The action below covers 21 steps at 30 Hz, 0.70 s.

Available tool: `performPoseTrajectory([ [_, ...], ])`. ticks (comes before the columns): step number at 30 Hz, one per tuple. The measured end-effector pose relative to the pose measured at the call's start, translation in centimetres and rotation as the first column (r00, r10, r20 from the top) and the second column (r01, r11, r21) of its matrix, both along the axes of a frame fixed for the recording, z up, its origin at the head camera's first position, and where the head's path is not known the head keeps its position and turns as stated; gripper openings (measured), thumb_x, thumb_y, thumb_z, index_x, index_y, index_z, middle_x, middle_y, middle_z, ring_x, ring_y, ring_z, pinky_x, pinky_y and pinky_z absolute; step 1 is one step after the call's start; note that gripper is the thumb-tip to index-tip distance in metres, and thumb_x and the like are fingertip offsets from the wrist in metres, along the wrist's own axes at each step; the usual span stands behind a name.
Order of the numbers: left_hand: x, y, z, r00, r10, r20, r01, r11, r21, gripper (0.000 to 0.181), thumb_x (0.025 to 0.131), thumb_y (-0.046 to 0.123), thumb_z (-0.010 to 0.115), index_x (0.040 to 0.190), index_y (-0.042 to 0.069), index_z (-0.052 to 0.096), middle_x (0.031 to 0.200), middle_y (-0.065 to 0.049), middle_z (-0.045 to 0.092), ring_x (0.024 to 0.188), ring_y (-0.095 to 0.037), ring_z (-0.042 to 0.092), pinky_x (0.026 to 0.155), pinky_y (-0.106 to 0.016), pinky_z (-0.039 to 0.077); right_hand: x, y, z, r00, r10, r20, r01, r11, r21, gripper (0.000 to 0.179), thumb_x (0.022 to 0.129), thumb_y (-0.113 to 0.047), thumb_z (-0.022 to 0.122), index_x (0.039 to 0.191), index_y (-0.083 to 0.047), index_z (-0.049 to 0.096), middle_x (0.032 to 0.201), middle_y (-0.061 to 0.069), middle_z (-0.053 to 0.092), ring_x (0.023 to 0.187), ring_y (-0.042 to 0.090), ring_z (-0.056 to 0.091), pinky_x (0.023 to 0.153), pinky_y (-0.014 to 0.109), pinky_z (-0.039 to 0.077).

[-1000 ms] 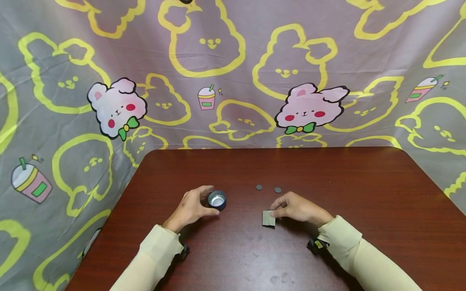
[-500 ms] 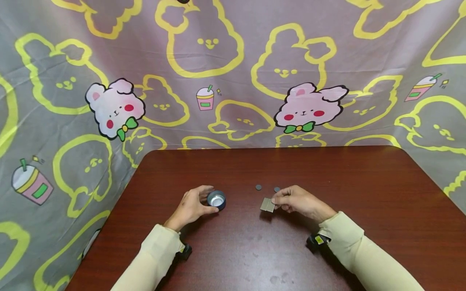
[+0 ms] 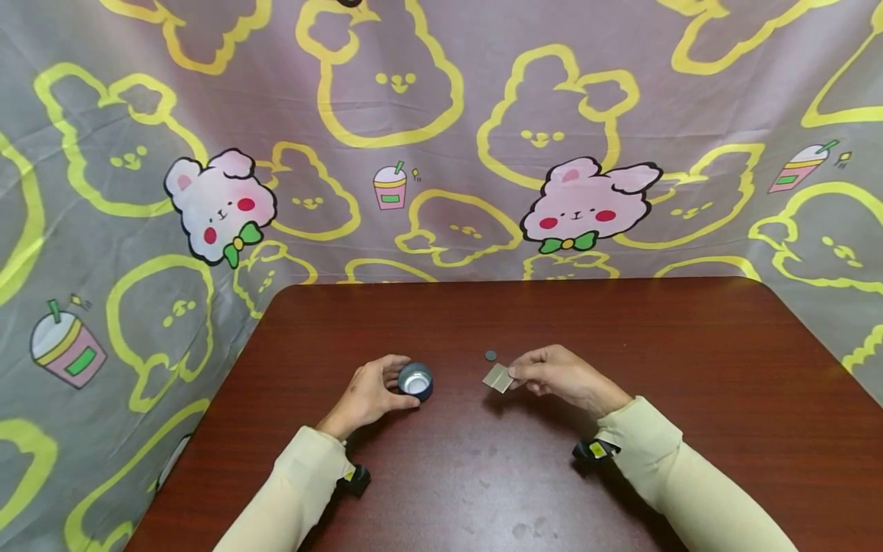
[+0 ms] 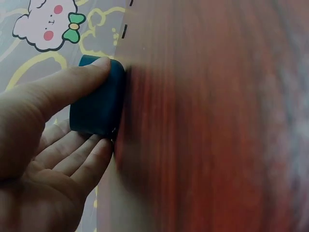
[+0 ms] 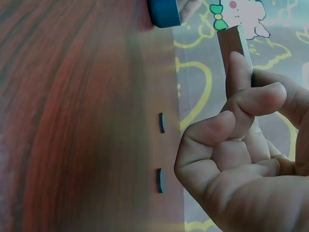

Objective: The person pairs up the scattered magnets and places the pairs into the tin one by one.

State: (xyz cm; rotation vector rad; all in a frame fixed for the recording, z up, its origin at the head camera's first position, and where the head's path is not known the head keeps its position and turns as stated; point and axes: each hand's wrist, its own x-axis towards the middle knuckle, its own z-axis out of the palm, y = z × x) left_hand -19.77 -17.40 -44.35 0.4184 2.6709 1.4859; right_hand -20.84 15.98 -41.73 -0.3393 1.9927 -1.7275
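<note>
A small round dark-blue bowl [image 3: 416, 381] with a silvery inside stands on the table at centre left. My left hand [image 3: 366, 395] grips its side, thumb in front and fingers behind; in the left wrist view the thumb lies along the blue wall [image 4: 91, 113]. My right hand [image 3: 572, 379] pinches a thin, square, grey-beige plate [image 3: 498, 378] by its right edge. A seam line crosses the plate's face, and it is raised with a shadow below it. In the right wrist view thumb and fingers clamp the plate [image 5: 231, 43] at its lower end.
A small dark disc [image 3: 490, 356] lies just behind the plate. The right wrist view shows two discs, a nearer disc [image 5: 160, 181] and a farther disc [image 5: 162, 123]. The brown table [image 3: 621, 322] ends at a patterned cloth [image 3: 455, 253].
My right hand has lifted the plate and carried it up and left, tilting it. It now covers one disc in the head view. The left hand and bowl have shifted slightly right.
</note>
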Motion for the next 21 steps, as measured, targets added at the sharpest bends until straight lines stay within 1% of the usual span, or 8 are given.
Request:
performPoseTrajectory([
  [4, 0.0, 0.1, -0.1, 1.000, -0.017, -0.004, 0.017, 1.000, 0.003, 0.067, 0.067, -0.001, 0.091, 0.126, -0.005, 0.061, 0.122, -0.020, 0.066, 0.107, -0.033, 0.067, 0.090, -0.036, 0.056, -0.1, -0.6, 0.1, 1.000, -0.012, -0.002, 0.012, 1.000, 0.019, 0.027, 0.093, -0.011, 0.067, 0.107, 0.012, 0.068, 0.079, 0.002, 0.069, 0.061, 0.006, 0.045, 0.056, 0.018, 0.036],
  [10, -0.1, 0.1, -0.3, 0.999, -0.029, -0.017, 0.029, 1.000, 0.006, 0.063, 0.067, 0.000, 0.091, 0.123, -0.003, 0.063, 0.116, -0.017, 0.068, 0.107, -0.032, 0.067, 0.090, -0.037, 0.056, -0.3, -1.5, 0.1, 1.000, 0.009, -0.028, -0.010, 1.000, -0.019, 0.025, 0.091, -0.006, 0.067, 0.104, 0.015, 0.068, 0.077, 0.002, 0.067, 0.060, 0.006, 0.045, 0.055, 0.017, 0.034],
  [16, -0.1, 0.1, -0.3, 1.000, -0.011, -0.013, 0.011, 1.000, 0.009, 0.061, 0.066, 0.002, 0.092, 0.121, -0.002, 0.066, 0.114, -0.016, 0.069, 0.107, -0.032, 0.067, 0.090, -0.038, 0.056, -0.5, -2.7, 0.1, 1.000, 0.007, -0.024, -0.008, 1.000, -0.023, 0.024, 0.092, -0.008, 0.068, 0.104, 0.012, 0.069, 0.079, 0.002, 0.069, 0.061, 0.006, 0.051, 0.058, 0.019, 0.043],
  [21, -0.1, 0.2, -0.3, 1.000, 0.006, -0.001, -0.006, 1.000, 0.017, 0.062, 0.065, 0.001, 0.092, 0.121, -0.002, 0.066, 0.114, -0.016, 0.069, 0.107, -0.032, 0.067, 0.090, -0.038, 0.056, -0.8, -3.7, 0.1, 1.000, -0.012, -0.017, 0.012, 1.000, -0.011, 0.021, 0.091, -0.008, 0.068, 0.102, 0.010, 0.070, 0.078, 0.003, 0.070, 0.060, 0.006, 0.053, 0.059, 0.020, 0.045],
])
